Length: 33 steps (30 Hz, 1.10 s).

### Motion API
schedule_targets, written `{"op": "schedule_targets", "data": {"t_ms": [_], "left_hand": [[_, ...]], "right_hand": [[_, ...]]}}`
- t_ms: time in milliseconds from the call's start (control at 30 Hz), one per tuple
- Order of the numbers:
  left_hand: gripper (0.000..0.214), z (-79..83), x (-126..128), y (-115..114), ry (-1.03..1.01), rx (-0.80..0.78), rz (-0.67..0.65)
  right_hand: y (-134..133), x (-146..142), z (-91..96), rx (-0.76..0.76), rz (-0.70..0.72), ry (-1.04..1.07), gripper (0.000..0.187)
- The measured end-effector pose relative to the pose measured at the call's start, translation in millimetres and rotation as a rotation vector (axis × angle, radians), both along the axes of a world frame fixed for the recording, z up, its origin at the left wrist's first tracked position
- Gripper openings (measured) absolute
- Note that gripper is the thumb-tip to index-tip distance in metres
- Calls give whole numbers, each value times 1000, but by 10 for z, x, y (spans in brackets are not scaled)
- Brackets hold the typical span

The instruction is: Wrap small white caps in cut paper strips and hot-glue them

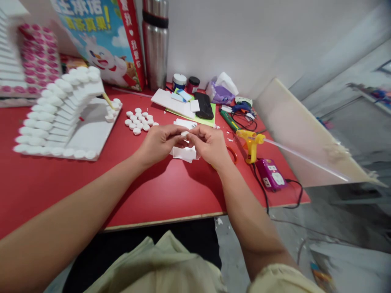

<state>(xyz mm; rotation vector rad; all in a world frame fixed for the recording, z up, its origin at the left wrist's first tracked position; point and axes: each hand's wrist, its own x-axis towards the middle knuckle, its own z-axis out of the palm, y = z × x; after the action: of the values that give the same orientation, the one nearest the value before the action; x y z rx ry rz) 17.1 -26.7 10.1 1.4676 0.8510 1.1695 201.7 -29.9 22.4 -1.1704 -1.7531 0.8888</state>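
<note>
My left hand (161, 141) and my right hand (208, 144) meet over the red table (61, 179), fingers pinched together on a small white foam piece (185, 133). Under them lies a white foam sheet (184, 153). Several small white foam discs (139, 121) lie just left of the hands. A white foam model with stepped layers and rounded pieces (65, 114) stands at the left.
A yellow glue gun (252, 143) with a long glue stick lies right of my hands, beside a purple power strip (271, 174) with black cable. At the back stand a steel flask (155, 42), a colourful box (104, 38), small jars, a black case, tissues and pens. A white board (301, 134) leans at the table's right.
</note>
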Motion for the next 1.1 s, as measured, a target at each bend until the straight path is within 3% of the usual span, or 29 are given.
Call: {"op": "schedule_targets", "data": {"t_ms": [267, 333, 467, 600, 833, 1100], "left_hand": [[19, -64, 28, 17, 11, 70, 19], [17, -51, 12, 26, 50, 94, 44], [19, -41, -43, 69, 140, 155, 96], [17, -39, -74, 98, 234, 282, 135], [25, -33, -64, 80, 232, 258, 41], [22, -37, -81, 76, 234, 241, 49]], "right_hand": [[-53, -78, 60, -62, -35, 120, 30], [-40, -82, 93, -167, -40, 217, 40], [39, -55, 110, -529, 10, 414, 58], [88, -55, 83, -736, 155, 519, 51], [60, -36, 130, -793, 190, 607, 25], [11, -3, 133, -673, 197, 560, 38]]}}
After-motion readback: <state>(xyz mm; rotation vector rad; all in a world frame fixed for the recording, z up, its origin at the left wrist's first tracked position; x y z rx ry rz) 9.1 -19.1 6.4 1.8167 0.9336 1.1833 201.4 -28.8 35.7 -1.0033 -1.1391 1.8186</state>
